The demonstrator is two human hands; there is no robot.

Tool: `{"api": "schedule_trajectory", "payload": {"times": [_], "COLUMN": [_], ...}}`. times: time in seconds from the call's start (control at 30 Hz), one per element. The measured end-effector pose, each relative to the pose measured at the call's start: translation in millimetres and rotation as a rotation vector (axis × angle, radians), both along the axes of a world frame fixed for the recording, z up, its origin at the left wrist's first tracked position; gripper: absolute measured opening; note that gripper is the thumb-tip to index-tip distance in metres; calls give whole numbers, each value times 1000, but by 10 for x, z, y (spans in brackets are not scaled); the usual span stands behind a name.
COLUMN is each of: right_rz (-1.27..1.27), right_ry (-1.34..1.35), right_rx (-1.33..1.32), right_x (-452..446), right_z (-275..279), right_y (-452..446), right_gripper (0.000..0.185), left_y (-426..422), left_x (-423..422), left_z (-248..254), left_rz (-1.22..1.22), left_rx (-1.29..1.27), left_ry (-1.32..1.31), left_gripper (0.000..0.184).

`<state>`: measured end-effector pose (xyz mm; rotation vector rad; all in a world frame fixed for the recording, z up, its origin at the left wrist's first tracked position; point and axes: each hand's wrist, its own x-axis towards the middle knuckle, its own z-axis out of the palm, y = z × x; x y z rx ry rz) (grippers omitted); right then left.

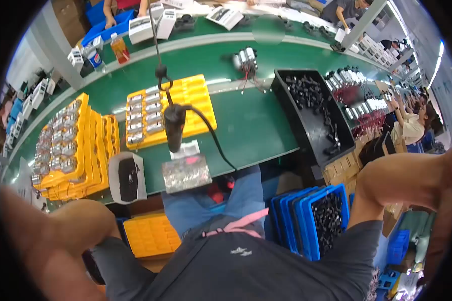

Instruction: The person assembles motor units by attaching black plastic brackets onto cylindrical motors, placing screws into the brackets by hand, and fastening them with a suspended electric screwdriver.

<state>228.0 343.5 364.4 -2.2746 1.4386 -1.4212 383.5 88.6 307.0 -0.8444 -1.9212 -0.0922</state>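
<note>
Both of my arms are bent up toward the head camera, and the hands themselves lie outside the picture. My left forearm blurs at the lower left edge; my right forearm leaves at the right edge. In front of my lap, a hanging electric screwdriver (175, 128) dangles on its cord over the bench. Just below it, a metal block (187, 174) sits at the bench's near edge. A yellow tray (191, 103) behind the screwdriver carries rows of small silver motors (135, 118). Left of the block stands a white container (138, 173) with dark small parts inside.
Stacked yellow trays (93, 145) with motors stand at the left of the green bench (251, 120). A black bin (299, 125) of black parts is on the right. Blue bins (304, 218) stand beside my lap. Bottles (119, 48), white boxes (226, 18) and co-workers are farther off.
</note>
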Motion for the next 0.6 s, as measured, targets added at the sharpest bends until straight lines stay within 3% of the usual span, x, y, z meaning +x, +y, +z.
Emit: {"api": "schedule_trajectory", "payload": {"times": [0.13,0.37,0.5,0.53,0.57,0.6], "right_rz": [-55,-250,-414,-537,-194,5], "right_ry": [-30,-77,3,-16,-10,54], "right_rx": [30,-111,-310,-526,-68,-32], "right_x": [154,525,1011,1126,1015,895], "right_z": [37,594,851,908,1186,1155], "right_y": [-109,-198,-127,-131,-84,-187], "right_gripper": [46,50,51,52,58,62], "left_y": [-36,-492,-556,-574,-599,-616], "left_x": [87,-73,16,66,134,183], "left_z": [66,318,485,521,545,585], "left_rz": [-61,-37,-86,-110,-139,-143], "left_rx": [-124,44,99,111,119,118], "left_ry": [-60,-95,-46,-22,-6,-9], "left_gripper": [36,36,36,36,37,37]}}
